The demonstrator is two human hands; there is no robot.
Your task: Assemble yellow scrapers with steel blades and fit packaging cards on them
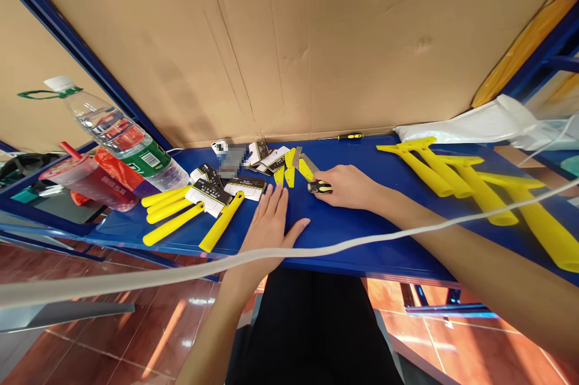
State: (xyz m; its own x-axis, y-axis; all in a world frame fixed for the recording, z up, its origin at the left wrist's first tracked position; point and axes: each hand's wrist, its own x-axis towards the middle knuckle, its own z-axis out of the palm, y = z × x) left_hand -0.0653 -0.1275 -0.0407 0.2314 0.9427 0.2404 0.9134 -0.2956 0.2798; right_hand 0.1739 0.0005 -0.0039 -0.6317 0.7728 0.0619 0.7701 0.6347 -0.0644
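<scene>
My left hand lies flat on the blue tabletop, fingers stretched out and thumb apart. Its fingertips are beside several small yellow flat pieces, some with a grey metal strip. My right hand is closed around what looks like a screwdriver with a black-and-yellow handle; its working end is hidden by the hand. Left of my left hand lie black-and-white printed cards and several yellow plastic handles, each with a hole at one end.
Yellow handles with wide heads lie at right, near a white plastic bag. A second screwdriver rests by the cardboard wall. At left stand a water bottle and a red drink cup. A pale cable crosses in front.
</scene>
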